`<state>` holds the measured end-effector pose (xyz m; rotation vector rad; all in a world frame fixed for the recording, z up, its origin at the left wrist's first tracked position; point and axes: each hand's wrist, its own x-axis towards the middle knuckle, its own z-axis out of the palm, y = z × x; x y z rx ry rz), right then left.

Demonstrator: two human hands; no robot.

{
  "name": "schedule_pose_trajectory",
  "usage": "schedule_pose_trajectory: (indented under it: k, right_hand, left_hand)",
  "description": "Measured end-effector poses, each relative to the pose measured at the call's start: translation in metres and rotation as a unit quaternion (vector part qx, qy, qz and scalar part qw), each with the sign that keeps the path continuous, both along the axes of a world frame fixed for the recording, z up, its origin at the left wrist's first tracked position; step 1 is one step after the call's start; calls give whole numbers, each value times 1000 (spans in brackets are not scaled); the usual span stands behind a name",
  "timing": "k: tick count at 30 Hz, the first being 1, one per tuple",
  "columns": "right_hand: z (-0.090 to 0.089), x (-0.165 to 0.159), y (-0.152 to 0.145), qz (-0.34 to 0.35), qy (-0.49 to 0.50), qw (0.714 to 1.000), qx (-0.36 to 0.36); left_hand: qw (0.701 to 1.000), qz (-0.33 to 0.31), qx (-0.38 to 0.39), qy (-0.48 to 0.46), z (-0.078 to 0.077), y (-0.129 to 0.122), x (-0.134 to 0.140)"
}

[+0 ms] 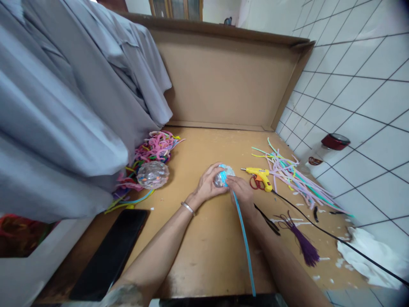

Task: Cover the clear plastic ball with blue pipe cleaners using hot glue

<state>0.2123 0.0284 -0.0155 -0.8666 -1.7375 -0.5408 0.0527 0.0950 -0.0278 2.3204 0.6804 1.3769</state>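
My left hand point(208, 184) is closed around the side of a small clear, rounded plastic piece point(218, 181), holding it just above the table. Light-blue strips cover part of its top. With closed fingers, my right hand point(242, 192) pinches a long light-blue pipe cleaner point(245, 244) against the piece's right side. The strip's free length hangs toward the table's front edge. Just right of that hand lies a yellow glue gun point(262, 177), nozzle pointing left, on top of red-handled scissors point(254, 182). My fingers hide part of the clear piece.
A clear ribbed plastic ball point(153, 175) sits left, by a heap of colourful pipe cleaners point(158, 147). A black phone-like slab point(110, 253) lies front left. Loose pipe cleaners point(295, 177), a purple bundle point(302, 243), a black cord point(338, 242) and white cloth point(372, 258) lie right.
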Motion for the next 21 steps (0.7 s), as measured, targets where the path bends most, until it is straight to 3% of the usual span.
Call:
schedule_pose_trajectory:
  k: [8,21]
  right_hand:
    - [4,-2,-1,-1,-6,1000,17]
    - [3,0,-4,3,-5,1000,-18]
  left_hand:
    - [1000,8,11,8,-4,2,0]
    - [1000,4,20,12,1,0,0]
